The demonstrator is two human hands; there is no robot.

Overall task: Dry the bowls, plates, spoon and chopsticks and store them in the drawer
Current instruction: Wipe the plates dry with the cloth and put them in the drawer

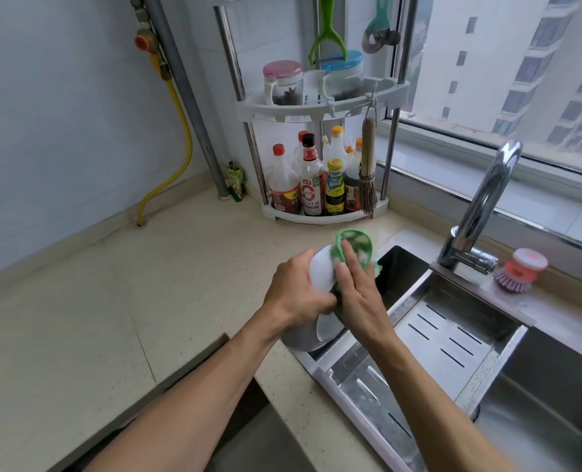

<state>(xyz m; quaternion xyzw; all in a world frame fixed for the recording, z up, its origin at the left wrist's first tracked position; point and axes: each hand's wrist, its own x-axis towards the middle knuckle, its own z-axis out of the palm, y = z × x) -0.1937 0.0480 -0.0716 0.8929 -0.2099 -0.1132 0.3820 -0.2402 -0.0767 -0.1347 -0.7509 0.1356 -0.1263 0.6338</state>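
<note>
A small white ceramic bowl (322,272) is held over the counter's edge beside the steel sink (453,335), the left hand (294,291) curled round its outer wall. The right hand (357,284), nearer the rim, presses a green cloth (354,247) into it with straight fingers.

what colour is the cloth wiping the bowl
Green, pressed on the white bowl by the right hand; head view shows the cloth.
</note>
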